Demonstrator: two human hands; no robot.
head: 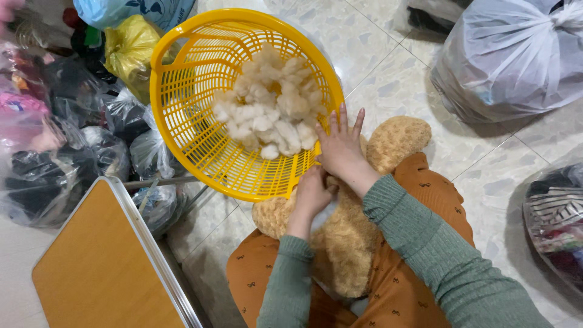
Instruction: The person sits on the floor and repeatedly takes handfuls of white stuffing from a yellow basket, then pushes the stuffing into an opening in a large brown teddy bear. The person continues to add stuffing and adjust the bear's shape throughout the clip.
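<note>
A tan plush toy (pixel 388 143) lies on my lap, over my orange trousers. My left hand (pixel 311 193) presses into the toy's fur near its middle, fingers curled into it. My right hand (pixel 340 146) rests flat on the toy with fingers spread, its tips at the rim of a round yellow plastic basket (pixel 188 127). The basket leans tilted on the floor in front of me and holds a heap of white stuffing clumps (pixel 270 106).
A low wooden table (pixel 103 261) with a metal edge stands at the lower left. Dark and clear plastic bags (pixel 67 146) pile up at the left. A large translucent bag (pixel 510 54) sits upper right, another bag (pixel 555 225) at the right edge, on tiled floor (pixel 388 67).
</note>
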